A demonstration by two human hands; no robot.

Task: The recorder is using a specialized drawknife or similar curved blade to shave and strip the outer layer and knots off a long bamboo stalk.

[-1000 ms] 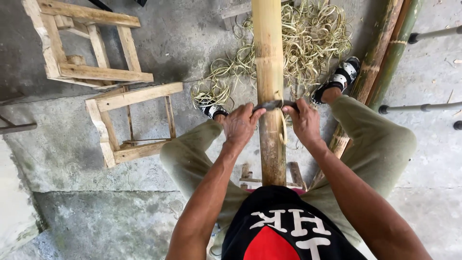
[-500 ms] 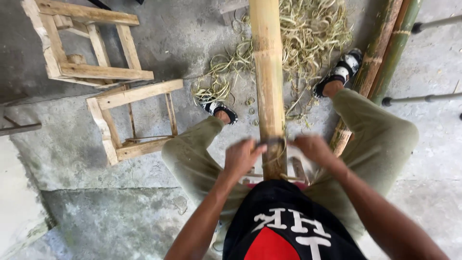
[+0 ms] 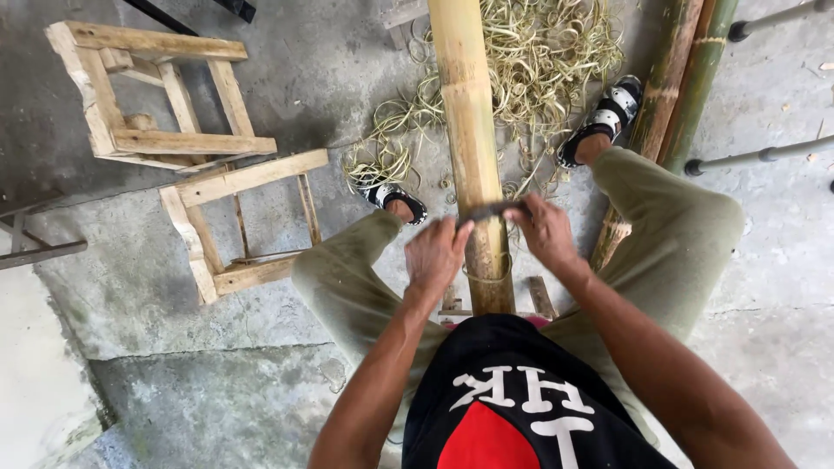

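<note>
1. Since half a second ago, both hands have slid forward up the pale peeled bamboo pole [image 3: 472, 130], away from the body.
2. The left hand [image 3: 437, 254] and right hand [image 3: 546, 230] each close around one end of a dark flat scraping blade [image 3: 492, 210] laid across the pole.
3. The pole runs between the knees over curled bamboo shavings [image 3: 539, 61].
4. Two wooden stool frames [image 3: 174, 130] lie left; green bamboo poles [image 3: 686, 78] right.
</note>
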